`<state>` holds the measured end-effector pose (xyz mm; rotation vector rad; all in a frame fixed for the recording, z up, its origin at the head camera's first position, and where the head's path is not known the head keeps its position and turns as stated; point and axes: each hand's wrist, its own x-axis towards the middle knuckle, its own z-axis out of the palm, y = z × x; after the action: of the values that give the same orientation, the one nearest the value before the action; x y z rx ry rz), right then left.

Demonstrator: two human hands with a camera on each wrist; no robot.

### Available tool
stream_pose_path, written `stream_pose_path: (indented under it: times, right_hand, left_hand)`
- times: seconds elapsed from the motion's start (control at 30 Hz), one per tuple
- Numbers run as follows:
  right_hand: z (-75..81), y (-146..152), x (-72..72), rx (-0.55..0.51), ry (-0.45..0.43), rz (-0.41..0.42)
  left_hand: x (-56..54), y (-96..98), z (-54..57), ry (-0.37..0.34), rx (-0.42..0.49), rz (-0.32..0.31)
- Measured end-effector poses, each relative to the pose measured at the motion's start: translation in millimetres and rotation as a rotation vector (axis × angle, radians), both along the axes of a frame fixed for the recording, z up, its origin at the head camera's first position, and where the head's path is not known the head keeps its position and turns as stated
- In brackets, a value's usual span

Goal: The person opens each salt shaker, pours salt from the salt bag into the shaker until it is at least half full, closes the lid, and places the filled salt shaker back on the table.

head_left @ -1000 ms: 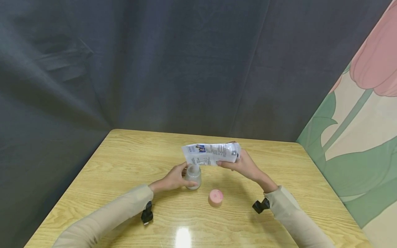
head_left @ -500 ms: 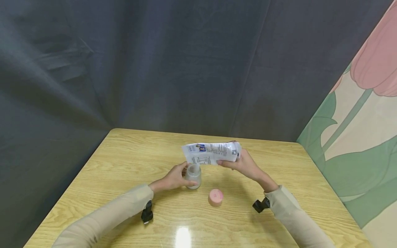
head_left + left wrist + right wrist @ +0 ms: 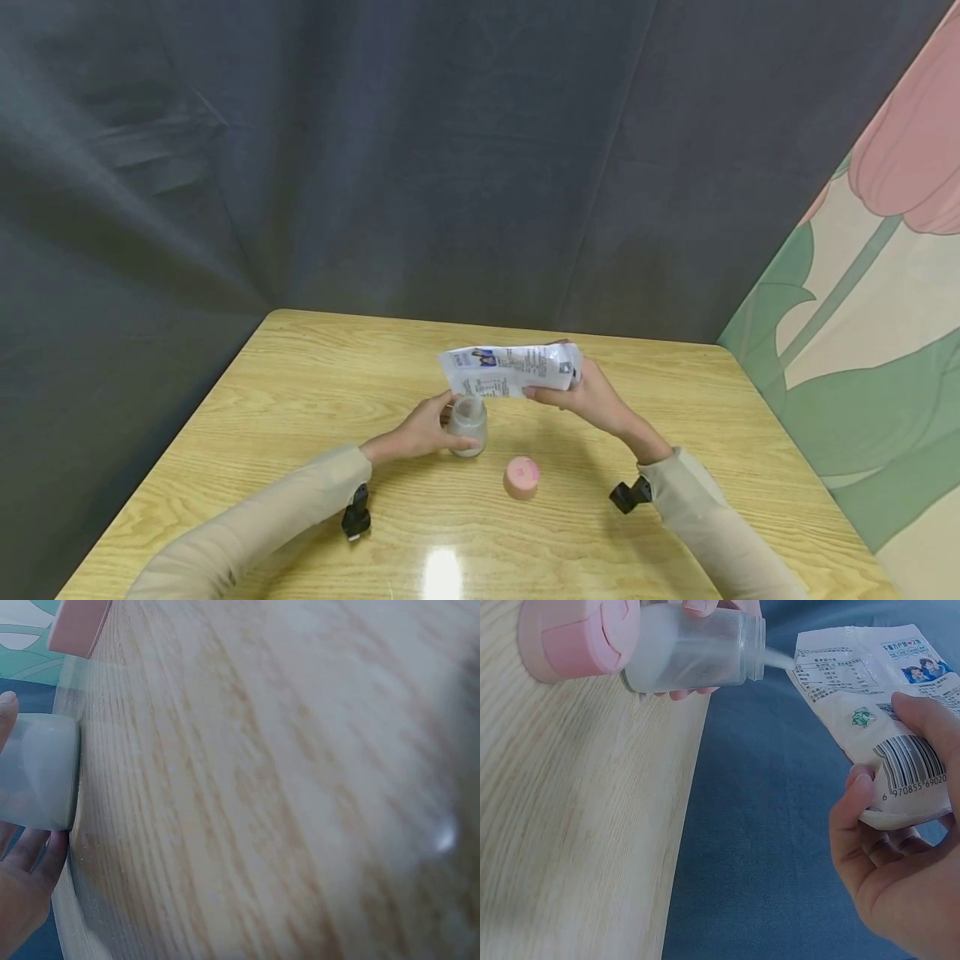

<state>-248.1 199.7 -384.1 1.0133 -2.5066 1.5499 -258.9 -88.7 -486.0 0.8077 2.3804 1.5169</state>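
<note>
A small clear glass jar [image 3: 468, 429] stands upright on the table, my left hand [image 3: 418, 430] gripping it from the left with fingers and thumb round its side. Above and right of it, my right hand [image 3: 592, 402] holds a white printed bag [image 3: 512, 372] on its side, its open corner over the jar's mouth. In the right wrist view a thin stream of white grains [image 3: 778, 659] runs from the bag [image 3: 855, 697] into the jar [image 3: 705, 652], where white contents show through the glass. My left thumb [image 3: 6, 712] lies against the jar in the left wrist view.
A pink lid [image 3: 522, 478] sits on the wooden table [image 3: 337, 375], to the front right of the jar. Dark cloth [image 3: 450, 167] hangs behind and to the left. On the right stands a wall panel [image 3: 862, 358] with a painted tulip.
Hardly anything has moved. Both hands keep the jar and the tilted bag in nearly the same places, and the pink lid is where it was.
</note>
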Motion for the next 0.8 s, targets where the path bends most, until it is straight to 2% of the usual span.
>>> stream_pose_path:
  times: [0.17,0.43,0.53,0.7,0.8]
  right_hand:
    - [3.2,-3.5,2.7,0.011,0.007,-0.022]
    - [27.8,-12.8,20.8,0.016,0.022,-0.017]
    - [27.5,-12.9,20.5,0.013,0.016,-0.015]
    - [10.7,-6.3,7.4,0.007,0.013,-0.013]
    - [7.0,-4.3,4.3,0.007,0.014,-0.012]
  left_hand:
    - [0.1,-0.3,0.5,-0.002,0.002,-0.004]
    - [0.5,-0.6,0.7,0.001,0.009,-0.01]
    - [0.4,0.0,0.6,0.003,0.017,-0.013]
    - [0.4,0.4,0.3,-0.004,0.033,-0.012]
    - [-0.2,0.2,-0.1,-0.003,0.022,-0.008]
